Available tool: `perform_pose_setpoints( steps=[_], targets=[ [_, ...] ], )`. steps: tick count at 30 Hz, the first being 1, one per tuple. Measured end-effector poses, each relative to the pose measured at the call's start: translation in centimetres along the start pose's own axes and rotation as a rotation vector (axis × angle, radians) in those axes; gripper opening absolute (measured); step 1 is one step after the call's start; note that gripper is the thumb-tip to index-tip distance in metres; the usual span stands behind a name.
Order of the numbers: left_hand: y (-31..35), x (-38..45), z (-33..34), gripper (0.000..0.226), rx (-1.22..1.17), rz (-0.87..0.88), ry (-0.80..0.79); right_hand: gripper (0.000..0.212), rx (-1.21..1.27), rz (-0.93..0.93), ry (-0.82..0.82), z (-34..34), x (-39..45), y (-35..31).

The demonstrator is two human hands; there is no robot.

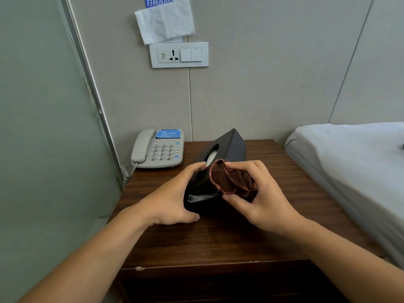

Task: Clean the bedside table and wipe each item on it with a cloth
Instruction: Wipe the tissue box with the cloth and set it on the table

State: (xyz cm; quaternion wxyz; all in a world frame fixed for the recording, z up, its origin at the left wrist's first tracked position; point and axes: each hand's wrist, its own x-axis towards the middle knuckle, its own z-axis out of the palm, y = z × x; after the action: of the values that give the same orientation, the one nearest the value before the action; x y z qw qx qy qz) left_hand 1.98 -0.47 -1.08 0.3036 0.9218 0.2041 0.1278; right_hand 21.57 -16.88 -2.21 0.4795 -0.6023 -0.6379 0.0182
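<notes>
Head view: my left hand grips the near left end of the black tissue box, which is tipped up on the bedside table, while my right hand holds a bunched brown cloth against the box's near end. To the far left on the table sits a grey telephone, just beside the box. A wall socket panel is above and the bed lies to the right.

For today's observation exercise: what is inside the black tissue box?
Through the oval slot of the black tissue box a pale tissue shows. How many remain is hidden by the walls, the left hand and the brown cloth.
</notes>
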Motion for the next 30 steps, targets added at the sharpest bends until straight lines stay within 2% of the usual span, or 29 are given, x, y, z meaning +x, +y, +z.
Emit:
perform_pose_setpoints(
  steps=[5,10,14,19,21,24,26,30],
  targets=[
    [0.5,0.2,-0.1,0.108,-0.042,0.022,-0.015,0.056,0.189,0.051,0.041,-0.6,-0.1,0.9],
    [1.6,0.5,0.2,0.116,-0.09,0.016,-0.045,0.051,0.363,0.106,0.106,-2.9,1.5,1.1],
    [2.9,0.2,0.6,0.115,-0.08,0.049,-0.101,0.046,0.481,0.13,0.238,-5.0,2.6,1.1],
    [3.9,0.2,2.4,0.098,0.024,0.065,0.029,0.045,0.506,0.144,0.227,-6.1,2.7,0.7],
    [3.8,0.1,2.4,0.099,0.045,0.076,0.058,0.044,0.51,0.148,0.219,-6.0,2.6,0.4],
    [3.7,0.3,2.0,0.097,0.028,0.128,0.138,0.04,0.594,0.17,0.296,-6.7,3.0,-0.6],
    [3.9,0.7,1.6,0.094,-0.085,0.157,0.219,0.035,0.52,0.132,0.342,-7.6,3.1,-1.4],
    [4.4,1.4,1.2,0.083,-0.274,0.266,0.298,0.029,0.243,0.002,0.334,-7.8,2.8,-2.3]
  ],
)
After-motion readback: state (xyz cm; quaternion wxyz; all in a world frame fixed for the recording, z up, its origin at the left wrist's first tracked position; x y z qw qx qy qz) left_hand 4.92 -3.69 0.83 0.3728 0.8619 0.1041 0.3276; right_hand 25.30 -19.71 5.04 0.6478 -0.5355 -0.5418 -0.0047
